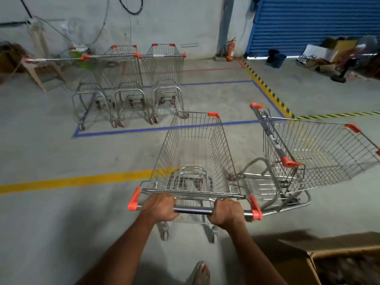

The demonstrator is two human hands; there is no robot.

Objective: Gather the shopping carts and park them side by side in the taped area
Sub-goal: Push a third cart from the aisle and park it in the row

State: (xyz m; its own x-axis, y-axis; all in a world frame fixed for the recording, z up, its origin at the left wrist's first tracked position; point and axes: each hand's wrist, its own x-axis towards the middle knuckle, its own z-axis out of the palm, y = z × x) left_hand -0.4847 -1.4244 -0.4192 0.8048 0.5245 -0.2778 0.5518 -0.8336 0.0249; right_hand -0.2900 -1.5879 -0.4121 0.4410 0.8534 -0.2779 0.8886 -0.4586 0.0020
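I stand behind a wire shopping cart [195,153] whose nose points at the blue-taped area [164,128]. My left hand [159,206] and my right hand [226,212] both grip its dark handle bar [193,210] between the orange end caps. Three carts [123,79] are parked side by side at the left of the taped rectangle, handles toward me. Another cart [316,149] stands just right of mine, turned sideways, outside the tape.
A yellow floor line [78,179] crosses under my cart. Yellow-black hazard tape [267,89] borders the area on the right. A cardboard box [329,262] lies at my lower right. A fire extinguisher [229,50], buckets and clutter line the far wall and blue shutter [308,21].
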